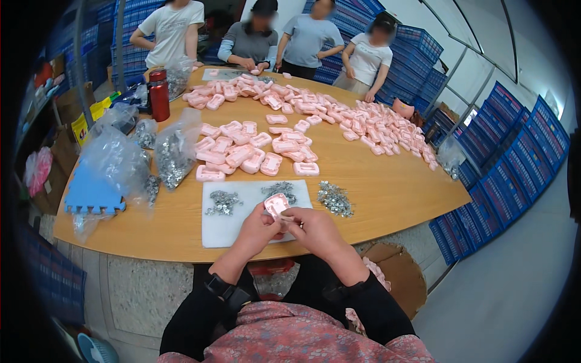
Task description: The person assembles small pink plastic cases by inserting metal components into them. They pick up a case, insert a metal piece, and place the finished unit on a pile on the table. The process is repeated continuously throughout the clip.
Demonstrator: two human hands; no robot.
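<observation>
Over a white foam sheet (pixel 215 233), both my hands meet at a pink plastic housing (pixel 276 204) with its hollow inner side turned up. My left hand (pixel 261 225) grips its left and lower edge. The fingers of my right hand (pixel 310 228) are pinched at its lower right; whether a small part sits between them is too small to tell. Small shiny metal pieces lie in a heap (pixel 224 202) on the sheet's left. A second heap (pixel 283 191) is behind the housing, and a third (pixel 334 199) lies on the wood right of the sheet.
Many pink housings (pixel 233 148) are piled beyond the sheet and across the far table. Clear bags of metal parts (pixel 175 151), a blue foam mat (pixel 91 190) and a red flask (pixel 158 97) stand left. Several people are at the far edge. A cardboard box (pixel 402 275) sits below right.
</observation>
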